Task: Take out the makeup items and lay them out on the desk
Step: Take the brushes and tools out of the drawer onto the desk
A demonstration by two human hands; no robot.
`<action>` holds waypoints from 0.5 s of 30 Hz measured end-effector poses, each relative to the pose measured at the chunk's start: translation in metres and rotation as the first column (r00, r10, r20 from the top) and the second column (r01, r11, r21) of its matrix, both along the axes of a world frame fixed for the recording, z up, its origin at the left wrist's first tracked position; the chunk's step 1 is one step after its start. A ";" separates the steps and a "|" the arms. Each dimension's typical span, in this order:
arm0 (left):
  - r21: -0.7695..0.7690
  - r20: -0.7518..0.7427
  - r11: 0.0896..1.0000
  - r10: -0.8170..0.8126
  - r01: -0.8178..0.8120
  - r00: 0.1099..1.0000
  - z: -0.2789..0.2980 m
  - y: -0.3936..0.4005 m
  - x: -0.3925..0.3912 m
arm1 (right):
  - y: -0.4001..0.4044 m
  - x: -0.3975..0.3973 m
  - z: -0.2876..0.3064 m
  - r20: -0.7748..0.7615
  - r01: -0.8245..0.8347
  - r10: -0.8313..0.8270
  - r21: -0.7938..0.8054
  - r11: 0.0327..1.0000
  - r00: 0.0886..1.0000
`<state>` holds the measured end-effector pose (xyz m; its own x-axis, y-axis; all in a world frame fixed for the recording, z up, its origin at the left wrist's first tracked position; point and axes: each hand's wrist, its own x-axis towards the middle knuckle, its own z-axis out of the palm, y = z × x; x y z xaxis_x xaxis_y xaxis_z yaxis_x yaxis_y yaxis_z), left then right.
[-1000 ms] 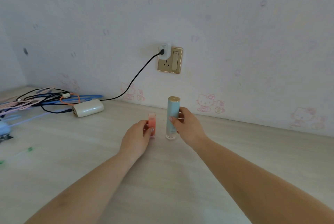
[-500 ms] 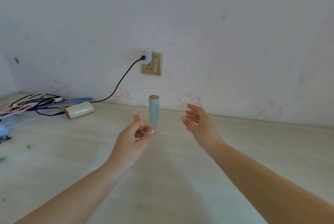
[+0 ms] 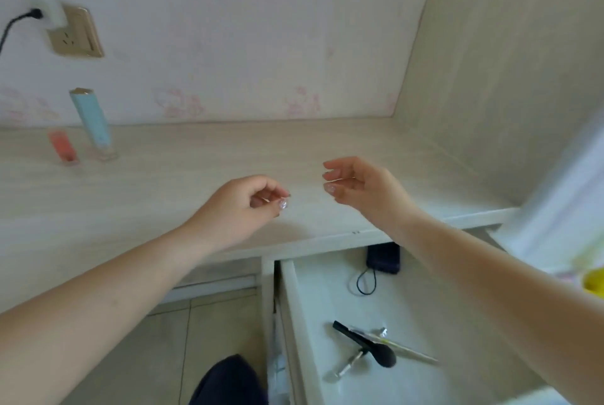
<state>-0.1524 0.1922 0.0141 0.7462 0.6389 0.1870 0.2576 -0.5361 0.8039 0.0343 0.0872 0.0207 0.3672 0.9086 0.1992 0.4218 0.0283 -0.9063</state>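
My left hand point(image 3: 248, 205) and right hand point(image 3: 356, 188) hold nothing, fingers loosely curled, above the desk point(image 3: 196, 169). The black brush point(image 3: 366, 344) lies in the open drawer point(image 3: 327, 290) below. It looks light and stiff. I should pinch its thin handle.

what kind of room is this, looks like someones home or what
Most likely a home bedroom or dorm desk nook. A built-in pale wood desk with an open drawer of small personal items, cartoon cat wallpaper behind it, and a blue bottle and pink tube standing on the desk.
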 end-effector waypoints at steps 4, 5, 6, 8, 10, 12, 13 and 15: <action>0.025 -0.136 0.974 -0.219 0.225 0.966 -0.015 -0.043 0.034 | -0.055 0.030 -0.030 0.055 0.043 -0.034 -0.168 0.985 0.998; 0.031 -0.190 0.962 -0.260 0.270 0.947 -0.022 -0.051 0.042 | -0.066 0.038 -0.038 0.055 0.041 -0.029 -0.231 0.972 0.998; 0.039 -0.249 0.949 -0.293 0.312 0.923 -0.031 -0.060 0.053 | -0.079 0.048 -0.047 0.042 0.041 -0.030 -0.306 0.951 0.999; 0.055 -0.390 0.926 -0.324 0.373 0.862 -0.052 -0.070 0.069 | -0.095 0.062 -0.064 0.102 0.039 0.011 -0.473 0.880 0.995; 0.096 -0.559 0.895 -0.315 0.437 0.767 -0.071 -0.078 0.083 | -0.105 0.070 -0.081 0.246 0.076 0.094 -0.604 0.793 0.965; 0.154 -0.689 0.855 -0.266 0.495 0.674 -0.087 -0.083 0.093 | -0.111 0.069 -0.093 0.307 0.074 0.208 -0.704 0.706 0.929; 0.179 -0.737 0.837 -0.235 0.517 0.634 -0.094 -0.085 0.097 | -0.112 0.067 -0.098 0.327 0.066 0.281 -0.749 0.660 0.902; 0.231 -0.810 0.788 -0.170 0.571 0.561 -0.106 -0.088 0.105 | -0.113 0.065 -0.108 0.358 0.072 0.413 -0.822 0.566 0.837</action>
